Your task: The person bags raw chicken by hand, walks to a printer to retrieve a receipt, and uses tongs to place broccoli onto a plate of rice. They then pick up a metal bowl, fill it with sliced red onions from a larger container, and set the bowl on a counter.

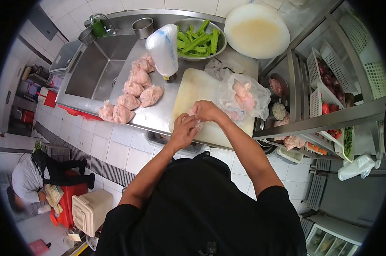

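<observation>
Both of my hands meet over the front of the cutting board [193, 94]. Between them is a small clear plastic bag of pale pink meat [197, 123]. My left hand [184, 130] wraps its lower side with bent fingers. Pinched closed at the top of the bag is my right hand [206, 111]; its fingertips are partly hidden. To the right on the board lies a large open plastic bag [244, 98] with pink raw meat inside. Several tied bags of the same pink meat [132, 88] sit in a cluster on the steel counter to the left.
Behind the board stand a roll of plastic bags [163, 49], a bowl of green vegetables [199, 38] and a round white board [257, 30]. A sink [99, 64] is at left. A metal rack [295, 77] with baskets borders the right. Another person [31, 175] works at far left.
</observation>
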### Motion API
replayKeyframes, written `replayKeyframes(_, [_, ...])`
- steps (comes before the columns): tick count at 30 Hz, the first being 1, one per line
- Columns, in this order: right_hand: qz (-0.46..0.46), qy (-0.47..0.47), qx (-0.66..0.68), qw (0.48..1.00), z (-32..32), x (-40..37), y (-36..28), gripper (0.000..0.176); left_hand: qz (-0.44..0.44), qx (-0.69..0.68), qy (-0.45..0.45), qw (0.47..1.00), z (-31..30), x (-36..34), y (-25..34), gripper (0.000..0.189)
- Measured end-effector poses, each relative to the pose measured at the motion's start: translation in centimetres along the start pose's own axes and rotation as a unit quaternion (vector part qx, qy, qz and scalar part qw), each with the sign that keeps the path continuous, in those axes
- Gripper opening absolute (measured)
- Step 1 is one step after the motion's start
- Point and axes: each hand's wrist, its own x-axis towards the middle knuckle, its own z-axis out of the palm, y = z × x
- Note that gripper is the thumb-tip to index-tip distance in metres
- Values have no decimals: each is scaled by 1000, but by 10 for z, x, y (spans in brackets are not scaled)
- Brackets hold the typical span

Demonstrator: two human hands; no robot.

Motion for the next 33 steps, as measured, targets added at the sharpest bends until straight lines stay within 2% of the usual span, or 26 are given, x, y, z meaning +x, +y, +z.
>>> replayKeyframes(4, [-14,10,99,995,9,6,27,19,-11,-88,7,996,5,-3,-10,37])
replayKeyframes(6, [-56,14,242,969,21,19,52,16,-21,-127,9,992,5,-3,-12,36])
replayKeyframes(8, [-70,23,270,960,33,19,64,16,-32,-167,13,985,5,-3,-14,35])
replayKeyframes(9, [-82,34,298,951,39,14,69,16,-45,-233,33,971,6,-3,-15,35])
replayKeyframes(10, [-80,36,298,950,48,3,64,16,-56,-297,53,952,5,-1,-13,34])
replayKeyframes(11, [-135,153,189,960,63,-6,55,16,-55,-297,53,952,4,0,-10,34])
replayKeyframes(12, [-187,264,75,943,74,-15,43,17,-81,-342,58,934,-3,2,-1,34])
replayKeyframes(13, [-187,264,75,943,83,-21,34,17,-107,-385,63,914,-6,4,3,34])
replayKeyframes(15, [-177,373,44,910,99,-29,23,20,-88,-365,47,925,-4,2,-2,36])
replayKeyframes(17, [-140,355,34,924,91,-18,31,19,-68,-343,27,936,-1,0,-4,40])
replayKeyframes(19, [-107,276,42,954,77,-6,32,19,-160,-404,100,895,-6,2,3,53])
replayKeyframes(20, [-111,276,43,954,72,-8,35,19,-159,-401,102,896,-11,5,4,53])
replayKeyframes(21, [-113,212,215,947,61,-15,33,21,-248,-525,101,808,-17,10,3,56])
replayKeyframes(22, [-109,138,379,908,51,-23,30,23,-329,-635,96,693,-20,12,2,60])
replayKeyframes(23, [-109,135,378,910,43,-32,26,23,-330,-635,100,691,-24,13,1,60])
replayKeyframes(25, [-169,160,371,899,31,-48,18,29,-239,-751,-86,610,-29,14,-2,53])
replayKeyframes(26, [-196,210,285,914,29,-44,24,33,-239,-750,-89,610,-26,17,0,53])
replayKeyframes(27, [-196,214,284,914,28,-49,19,33,-232,-722,-39,651,-20,23,5,49])
replayKeyframes(28, [-173,205,352,897,29,-53,13,37,-222,-691,10,688,-16,29,9,44])
replayKeyframes(29, [-148,196,419,874,30,-58,9,42,-220,-692,6,688,-15,33,11,44])
replayKeyframes(31, [-138,181,425,876,31,-63,7,45,-191,-598,25,778,-18,42,20,37])
replayKeyframes(32, [-126,159,433,878,31,-65,8,49,-190,-599,21,778,-19,44,25,37])
replayKeyframes(33, [-124,162,434,878,30,-68,9,49,-194,-539,9,820,-19,47,31,35])
